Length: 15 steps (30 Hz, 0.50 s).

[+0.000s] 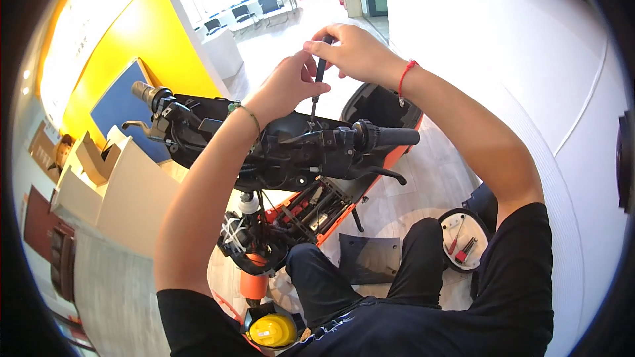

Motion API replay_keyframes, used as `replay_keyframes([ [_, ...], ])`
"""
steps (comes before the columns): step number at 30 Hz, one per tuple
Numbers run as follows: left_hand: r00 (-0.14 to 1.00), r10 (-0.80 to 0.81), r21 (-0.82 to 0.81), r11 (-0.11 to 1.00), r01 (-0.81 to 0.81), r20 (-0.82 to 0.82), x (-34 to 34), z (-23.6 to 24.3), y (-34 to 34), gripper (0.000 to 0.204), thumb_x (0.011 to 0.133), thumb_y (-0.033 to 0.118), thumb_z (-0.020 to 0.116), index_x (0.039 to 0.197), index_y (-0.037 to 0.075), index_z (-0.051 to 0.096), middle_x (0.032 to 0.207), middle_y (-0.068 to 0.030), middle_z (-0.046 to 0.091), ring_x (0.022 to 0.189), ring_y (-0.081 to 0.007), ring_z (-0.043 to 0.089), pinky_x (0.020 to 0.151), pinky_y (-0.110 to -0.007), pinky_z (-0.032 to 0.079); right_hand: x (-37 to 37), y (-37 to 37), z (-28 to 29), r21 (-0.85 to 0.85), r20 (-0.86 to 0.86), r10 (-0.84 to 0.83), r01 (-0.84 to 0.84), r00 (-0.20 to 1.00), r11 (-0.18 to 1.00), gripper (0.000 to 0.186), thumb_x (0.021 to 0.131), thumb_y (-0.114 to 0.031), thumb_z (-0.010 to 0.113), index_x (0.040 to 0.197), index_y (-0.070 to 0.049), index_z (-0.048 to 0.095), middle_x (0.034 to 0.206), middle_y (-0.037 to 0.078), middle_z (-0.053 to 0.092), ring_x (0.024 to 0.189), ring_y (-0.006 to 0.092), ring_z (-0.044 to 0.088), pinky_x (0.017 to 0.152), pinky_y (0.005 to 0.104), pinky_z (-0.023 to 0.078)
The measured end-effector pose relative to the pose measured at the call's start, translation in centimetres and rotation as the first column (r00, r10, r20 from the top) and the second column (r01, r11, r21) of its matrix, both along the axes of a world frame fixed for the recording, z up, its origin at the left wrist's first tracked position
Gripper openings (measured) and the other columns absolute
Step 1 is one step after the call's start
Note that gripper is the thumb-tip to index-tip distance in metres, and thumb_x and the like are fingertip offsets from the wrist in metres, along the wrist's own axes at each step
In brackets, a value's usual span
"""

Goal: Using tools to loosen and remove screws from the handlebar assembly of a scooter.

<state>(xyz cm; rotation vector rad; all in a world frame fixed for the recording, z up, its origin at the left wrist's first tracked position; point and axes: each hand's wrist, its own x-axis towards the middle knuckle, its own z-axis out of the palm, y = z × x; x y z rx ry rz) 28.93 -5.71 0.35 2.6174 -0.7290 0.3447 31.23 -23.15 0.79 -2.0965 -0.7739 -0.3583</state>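
Note:
A long black screwdriver [321, 67] stands nearly upright, its tip down in the dark handlebar assembly [278, 155] of an orange-and-black scooter. My right hand [347, 49] grips the top of its handle. Lower down, my left hand [288, 86] has thumb and fingers closed on it. The assembly carries a left grip [144, 92], a right grip [398, 137], brake levers, loose wiring and exposed fittings. Beneath it, the open orange body [323, 215] shows black and red parts inside. Exactly where the screwdriver's tip sits is too small to make out.
My knees are below. At right lies a round tray [462, 221] with small tools; between my knees, a dark panel [367, 258]; lower left, a yellow helmet [271, 330]. Beige cardboard-like pieces [132, 198] and a blue board [116, 109] stand left, a white wall [555, 39] right.

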Motion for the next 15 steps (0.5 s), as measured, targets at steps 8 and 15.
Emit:
replay_keyframes([
  [8,0.906,-0.308,-0.346,0.917,0.201,-0.289,0.9,-0.8,0.7,0.027,0.083,0.019,0.069,0.092,-0.004,0.058,0.080,-0.0097,0.064,0.071,-0.0144,0.058,0.068,-0.027,0.048,1.3,-0.4,-0.9,0.112,-0.061,0.059,-0.052,0.996,0.992,0.038,0.094,-0.027,0.050,0.119,0.002,0.054,0.103,0.012,0.063,0.078,0.0144,0.062,0.069,0.0276,0.052],
  [15,1.000,0.018,0.053,0.998,-0.017,-0.019,-0.3,0.7,-0.4,0.030,0.084,0.024,0.069,0.090,-0.004,0.059,0.072,-0.0066,0.059,0.068,-0.0143,0.056,0.063,-0.028,0.046,0.1,0.3,-0.6,-0.010,0.113,0.026,-0.025,0.993,1.000,0.044,0.093,-0.033,0.053,0.121,0.002,0.052,0.096,0.012,0.060,0.080,0.0135,0.059,0.069,0.0265,0.049],
])
